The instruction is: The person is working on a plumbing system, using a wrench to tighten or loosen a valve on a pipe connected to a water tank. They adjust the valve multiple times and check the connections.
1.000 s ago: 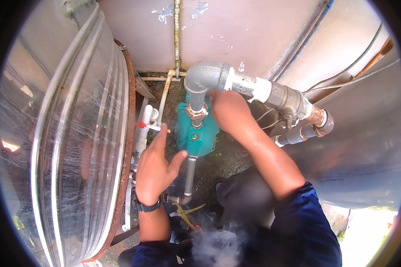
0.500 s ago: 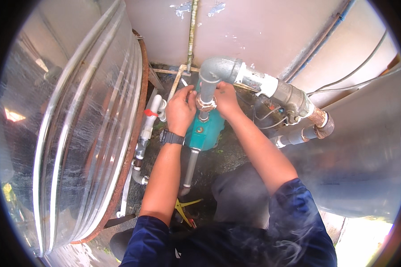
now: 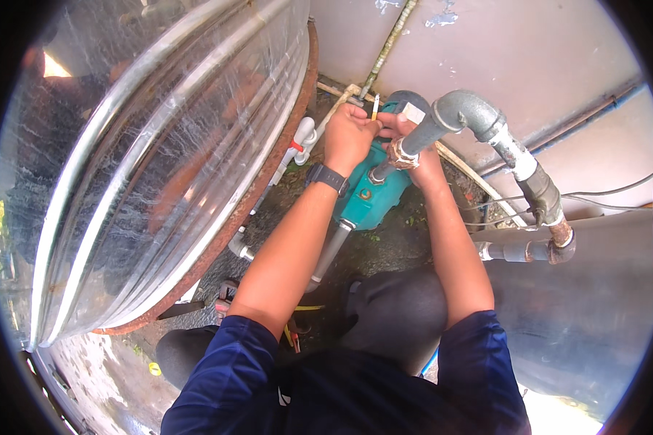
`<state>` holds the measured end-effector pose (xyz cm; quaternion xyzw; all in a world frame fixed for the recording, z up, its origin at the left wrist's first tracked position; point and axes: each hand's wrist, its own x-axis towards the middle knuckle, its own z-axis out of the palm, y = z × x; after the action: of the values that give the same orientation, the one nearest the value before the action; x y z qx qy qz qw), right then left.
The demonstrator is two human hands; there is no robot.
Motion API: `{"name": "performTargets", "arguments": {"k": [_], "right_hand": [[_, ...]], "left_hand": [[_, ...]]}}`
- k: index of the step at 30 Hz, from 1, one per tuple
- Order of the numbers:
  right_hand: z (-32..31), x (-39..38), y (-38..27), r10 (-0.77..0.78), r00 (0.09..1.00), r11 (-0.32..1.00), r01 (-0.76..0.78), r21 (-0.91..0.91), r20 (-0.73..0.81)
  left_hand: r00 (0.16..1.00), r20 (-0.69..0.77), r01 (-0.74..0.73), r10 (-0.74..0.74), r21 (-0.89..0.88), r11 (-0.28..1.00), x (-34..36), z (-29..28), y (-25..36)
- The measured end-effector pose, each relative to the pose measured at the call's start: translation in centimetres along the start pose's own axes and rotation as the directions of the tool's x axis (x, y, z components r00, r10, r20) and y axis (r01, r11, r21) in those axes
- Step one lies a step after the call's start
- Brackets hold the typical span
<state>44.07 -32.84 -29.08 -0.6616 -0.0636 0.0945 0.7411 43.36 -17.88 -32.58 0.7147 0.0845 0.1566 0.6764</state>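
Single head-worn fisheye view, looking steeply down and close onto the teal pump (image 3: 370, 192) between steel tank (image 3: 145, 145) left and wall (image 3: 530, 58) far.

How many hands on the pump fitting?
2. The left hand is at the top of the teal pump, left of the brass fitting. The right hand is behind the grey pipe, partly hidden, touching that fitting.
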Motion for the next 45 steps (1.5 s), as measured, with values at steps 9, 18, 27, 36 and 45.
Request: {"name": "performTargets", "arguments": {"k": [9, 18, 27, 36, 45], "right_hand": [[-1.4, 1.8, 4.5, -0.057, 0.991, 0.998, 0.056, -0.007, -0.120], [0.4, 2.0, 4.1, 0.014, 0.989, 0.975, 0.019, 0.221, -0.148], [-3.4, 5.8, 1.6, -0.562, 0.769, 0.785, 0.382, -0.488, -0.304], [-4.7, 8.4, 2.6, -0.480, 0.791, 0.585, -0.034, -0.810, -0.380], [-5.5, 7.6, 3.8, -0.523, 0.794, 0.534, 0.022, -0.845, -0.310]], "left_hand": [[0.991, 0.085, -0.113, 0.104, 0.111, 0.987, -0.1, 0.6, 0.9], [0.972, 0.104, -0.232, 0.211, 0.263, 0.937, -0.1, 0.6, 2.9], [0.971, 0.238, -0.093, 0.035, 0.237, 0.967, -2.7, -3.4, -0.2], [0.960, 0.250, 0.048, -0.130, 0.309, 0.950, -7.2, -7.5, -5.3], [0.945, 0.257, 0.104, -0.201, 0.347, 0.932, -8.2, -8.0, -8.5]]}}
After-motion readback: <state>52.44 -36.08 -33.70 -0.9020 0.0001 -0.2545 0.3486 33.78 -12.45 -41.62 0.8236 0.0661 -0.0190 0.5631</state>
